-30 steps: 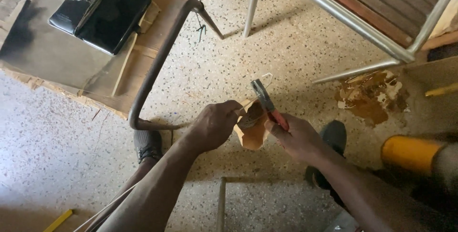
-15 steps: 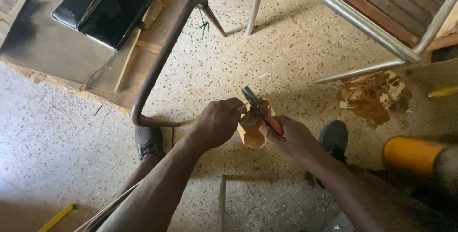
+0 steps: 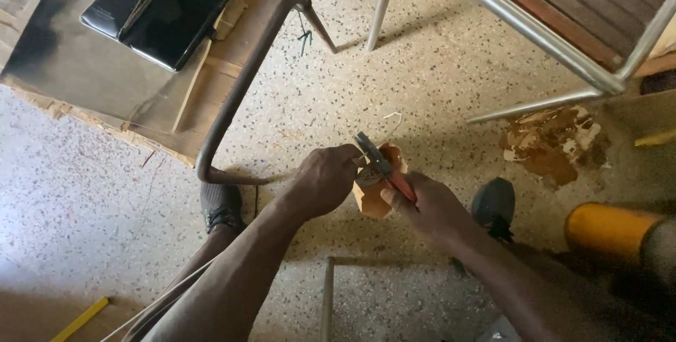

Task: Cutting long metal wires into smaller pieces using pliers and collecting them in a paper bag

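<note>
My left hand (image 3: 322,181) is closed around a small light-brown wooden piece (image 3: 372,194) held above the speckled floor. My right hand (image 3: 429,208) grips red-handled pliers (image 3: 384,167), whose dark jaws bear on the top of the wooden piece next to my left fingers. A thin pale wire (image 3: 391,118) curls up just beyond the jaws. The part of the wood inside my left palm is hidden.
A low wooden stool (image 3: 105,81) with a bent metal tube leg and a black phone and wallet (image 3: 158,11) stands at upper left. A metal-framed wooden chair (image 3: 556,25) is upper right. Wood scraps (image 3: 553,146), a yellow cylinder (image 3: 609,229), and my shoes lie around.
The pliers' jaws have shifted slightly left and down onto the wooden piece. Both hands stay close together in nearly the same spot.
</note>
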